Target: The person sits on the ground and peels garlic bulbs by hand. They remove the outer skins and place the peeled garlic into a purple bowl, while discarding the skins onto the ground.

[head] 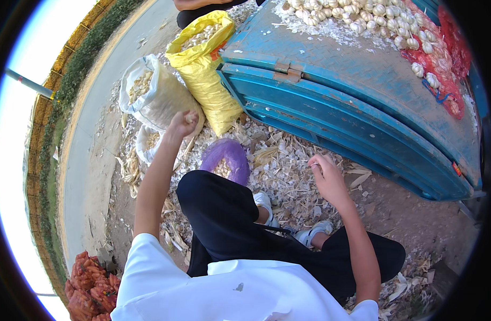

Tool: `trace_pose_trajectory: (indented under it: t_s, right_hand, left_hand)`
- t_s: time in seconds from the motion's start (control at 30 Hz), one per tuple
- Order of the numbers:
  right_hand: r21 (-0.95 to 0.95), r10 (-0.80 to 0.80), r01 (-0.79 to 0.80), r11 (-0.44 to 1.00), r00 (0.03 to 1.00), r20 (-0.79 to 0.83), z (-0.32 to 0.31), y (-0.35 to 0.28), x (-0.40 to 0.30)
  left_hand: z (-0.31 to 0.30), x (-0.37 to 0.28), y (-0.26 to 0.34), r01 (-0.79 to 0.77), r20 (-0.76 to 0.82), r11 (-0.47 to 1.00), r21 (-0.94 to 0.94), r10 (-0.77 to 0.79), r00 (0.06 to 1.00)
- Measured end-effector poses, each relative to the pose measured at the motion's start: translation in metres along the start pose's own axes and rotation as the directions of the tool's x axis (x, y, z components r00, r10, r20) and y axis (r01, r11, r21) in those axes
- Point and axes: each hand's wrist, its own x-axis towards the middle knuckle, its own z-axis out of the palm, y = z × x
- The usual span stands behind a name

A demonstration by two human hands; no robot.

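Observation:
My left hand [184,124] is raised in front of a white woven sack [165,100], its fingers curled around a pale lump that looks like a garlic clove [190,117]. Loose cloves [140,86] fill the sack's mouth. Below sits a smaller white bag [143,146] of cloves, partly behind my left forearm. A purple mesh bag [241,160] with cloves [222,168] in it lies beyond my knee. My right hand [328,178] hovers over garlic skins, thumb and fingers bent together; a small pale spot shows at the fingertips, too small to identify.
A blue metal truck bed [333,116] carries whole garlic bulbs [373,18] and a red mesh bag [450,76]. A yellow sack [207,76] of cloves leans near its corner. Garlic skins [285,172] cover the ground. Red mesh sacks [89,287] lie lower left. Another person's arm [197,4] shows at the top.

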Motion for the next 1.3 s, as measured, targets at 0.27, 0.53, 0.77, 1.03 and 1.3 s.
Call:
trace_pose_trajectory:
  t_s: [0.27,0.53,0.77,1.03,1.3]
  right_hand:
    - [-0.487,0.016,0.027,0.873,0.996,0.082,-0.002,0.001,-0.015]
    - [-0.585,0.26,0.105,0.804,0.823,0.506,-0.019,-0.009,0.002]
    - [-0.406,0.072,0.065,0.912,0.947,0.314,-0.029,-0.018,-0.014]
    - [-0.332,-0.006,0.075,0.94,0.979,0.203,-0.056,-0.034,-0.002]
    - [-0.486,-0.183,0.124,0.865,0.98,-0.077,-0.055,-0.011,-0.004]
  left_hand:
    - [0.202,-0.043,0.089,-0.38,0.222,0.924,-0.039,0.379,0.898]
    - [0.194,0.005,-0.09,-0.413,0.179,0.799,0.436,0.373,0.911]
    - [0.298,-0.081,-0.18,-0.928,0.626,0.217,0.303,0.688,0.366]
    - [0.386,-0.111,-0.257,-0.767,0.741,0.316,0.558,0.227,0.632]
    - [0.468,0.009,-0.258,-0.84,0.838,-0.286,0.462,0.452,0.307]
